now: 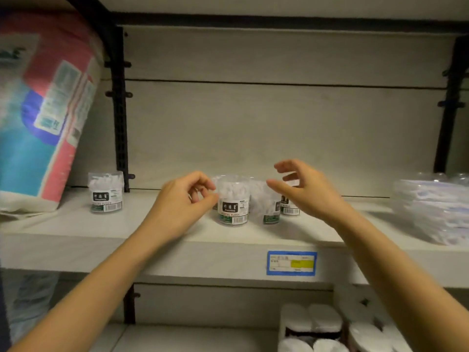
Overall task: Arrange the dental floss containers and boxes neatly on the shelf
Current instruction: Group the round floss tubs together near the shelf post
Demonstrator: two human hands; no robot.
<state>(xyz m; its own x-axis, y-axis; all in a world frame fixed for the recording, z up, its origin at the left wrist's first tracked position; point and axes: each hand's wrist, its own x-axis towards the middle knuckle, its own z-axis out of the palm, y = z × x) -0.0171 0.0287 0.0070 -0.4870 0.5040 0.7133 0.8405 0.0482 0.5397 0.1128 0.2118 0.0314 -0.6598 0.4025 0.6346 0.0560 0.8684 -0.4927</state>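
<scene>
A cluster of clear, round plastic dental floss tubs is seen near the middle of the pale grey shelf (76, 240), each packed with white floss picks and wrapped low down by a label with a black logo patch, a green band and a barcode. The front tub (233, 200) stands upright; a second tub (266, 203) is set just beside it on the right, and a third tub (289, 207) is partly hidden behind the right hand (308, 191). A lone tub (105, 191) of the same kind is placed well apart to the left, near a large pink, white and blue soft package (43, 110).

The left hand (182, 201) is held against the front tub's left side, its fingers curled in toward the thumb; nothing is gripped. The right hand is raised over the cluster with fingers spread and bent, holding nothing.

A stack of clear plastic packs (431, 207) is laid at the shelf's right end. A blue-bordered price tag (291, 262) is fixed to the shelf edge.
</scene>
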